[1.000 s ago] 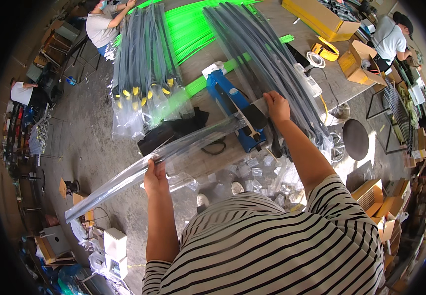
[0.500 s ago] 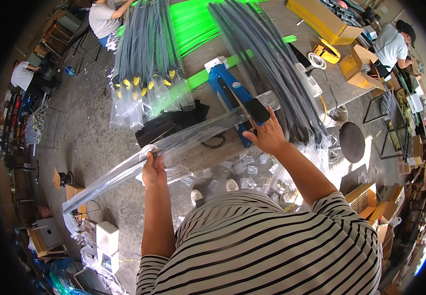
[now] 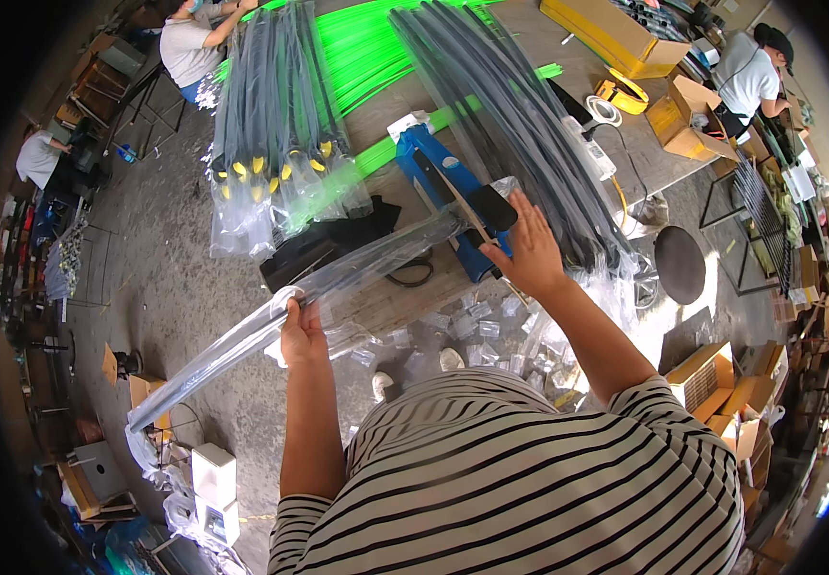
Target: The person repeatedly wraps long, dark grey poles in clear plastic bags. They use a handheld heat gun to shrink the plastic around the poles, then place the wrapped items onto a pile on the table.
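My left hand (image 3: pixel 303 333) pinches a long clear plastic sleeve (image 3: pixel 366 259), which slants down to the lower left past the table's edge. Its upper end lies across the blue hand-press heat sealer (image 3: pixel 422 172), under the sealer's arm. A short bit of film shows beyond the arm's black press pad (image 3: pixel 492 208). Right beside that pad is my right hand (image 3: pixel 535 251), fingers stretched out and holding nothing; whether the fingertips touch the pad, I cannot tell.
Bagged dark rods with yellow ends (image 3: pixel 275 125) lie far left, more bagged dark rods (image 3: pixel 520 125) to the right. Bright green rods (image 3: pixel 366 57) lie between. A yellow box (image 3: pixel 615 43) and tape ring stand far right. Co-workers are in the background; plastic scraps litter the floor.
My right hand has slid slightly right off the press pad, its fingers straighter. Less film sticks out past the pad. My left hand keeps its grip; the whole view has shifted a little.
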Tool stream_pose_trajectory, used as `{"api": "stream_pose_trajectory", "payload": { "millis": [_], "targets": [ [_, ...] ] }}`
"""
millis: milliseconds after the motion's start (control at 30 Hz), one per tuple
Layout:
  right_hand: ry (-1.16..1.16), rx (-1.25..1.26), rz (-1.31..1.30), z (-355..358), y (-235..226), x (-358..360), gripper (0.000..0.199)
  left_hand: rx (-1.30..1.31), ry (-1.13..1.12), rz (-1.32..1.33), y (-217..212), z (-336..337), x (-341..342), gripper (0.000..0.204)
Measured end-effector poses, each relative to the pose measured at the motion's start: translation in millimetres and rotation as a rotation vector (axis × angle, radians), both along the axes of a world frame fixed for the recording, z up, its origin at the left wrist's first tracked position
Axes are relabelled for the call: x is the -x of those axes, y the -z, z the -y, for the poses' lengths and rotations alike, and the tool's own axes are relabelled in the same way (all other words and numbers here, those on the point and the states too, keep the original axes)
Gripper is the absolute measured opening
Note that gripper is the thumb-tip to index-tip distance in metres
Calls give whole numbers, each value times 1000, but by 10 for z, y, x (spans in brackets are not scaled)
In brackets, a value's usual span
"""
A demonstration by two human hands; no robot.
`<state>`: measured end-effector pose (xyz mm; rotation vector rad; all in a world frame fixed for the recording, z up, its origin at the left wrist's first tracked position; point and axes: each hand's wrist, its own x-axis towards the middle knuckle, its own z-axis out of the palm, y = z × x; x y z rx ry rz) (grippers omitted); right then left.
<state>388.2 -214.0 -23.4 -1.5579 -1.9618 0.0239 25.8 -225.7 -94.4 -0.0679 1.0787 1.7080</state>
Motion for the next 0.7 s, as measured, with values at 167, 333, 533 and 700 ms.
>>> {"api": "stream_pose_trajectory", "payload": {
  "millis": [167, 333, 533, 700],
  "targets": [
    [-20, -149, 66, 231, -432, 29, 58, -13, 14, 4, -45, 34, -74, 15],
    [-4, -119, 52, 344, -387, 66, 50, 27, -8, 18, -74, 29, -96, 16],
    [53, 141, 51, 317, 34, -17, 53, 19, -8, 7, -88, 69, -85, 17],
    [-80, 266, 232, 42, 49, 237, 75, 10, 1, 16, -21, 70, -16, 16]
  ]
}}
